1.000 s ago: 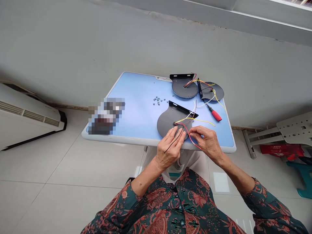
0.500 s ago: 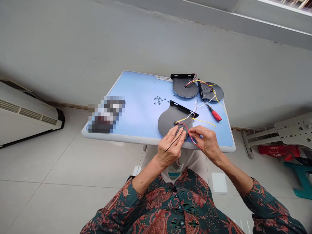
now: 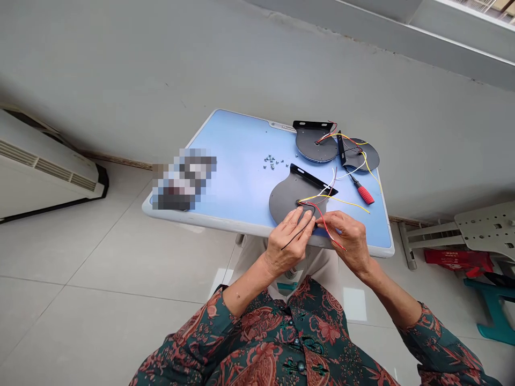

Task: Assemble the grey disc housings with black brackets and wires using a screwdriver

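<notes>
Resting against a smooth, rounded grey plate (image 3: pixel 285 195): bare hands (image 3: pixel 292 249).

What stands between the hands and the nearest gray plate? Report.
Nothing visible: the left hand rests on the gray plate, the right hand is at its edge. The black wire lies over the left hand; the red wire crosses the right hand.
</notes>
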Motion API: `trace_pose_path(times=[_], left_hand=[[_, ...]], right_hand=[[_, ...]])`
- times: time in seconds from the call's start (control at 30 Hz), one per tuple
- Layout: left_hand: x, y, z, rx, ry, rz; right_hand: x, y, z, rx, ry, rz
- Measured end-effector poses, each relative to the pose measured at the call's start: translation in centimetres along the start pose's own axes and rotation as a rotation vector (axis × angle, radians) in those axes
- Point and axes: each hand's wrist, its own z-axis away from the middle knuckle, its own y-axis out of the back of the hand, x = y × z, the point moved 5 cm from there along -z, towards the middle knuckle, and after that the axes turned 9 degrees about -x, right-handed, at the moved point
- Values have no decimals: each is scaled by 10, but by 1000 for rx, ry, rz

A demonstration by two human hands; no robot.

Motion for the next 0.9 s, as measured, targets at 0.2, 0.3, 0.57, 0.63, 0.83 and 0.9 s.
trace_pose_path(times=[0.2, 0.3, 0.57, 0.63, 0.83, 0.9], left_hand=[[-1, -1, 1, -10, 6, 23], [-1, 0, 1, -1, 2, 14], [-2, -2, 2, -12, 10, 62], [-1, -2, 2, -10, 12, 50], [0, 1, 0, 18, 11, 1], [1, 2, 0, 26, 10, -23]], right_hand=[[-7, 0, -2, 12, 67, 84], [-8, 2, -3, 36, 75, 87], [1, 3, -4, 20, -41, -56], [5, 2, -5, 17, -89, -113], [13, -2, -6, -5, -207, -207], [12, -1, -5, 0, -192, -196]])
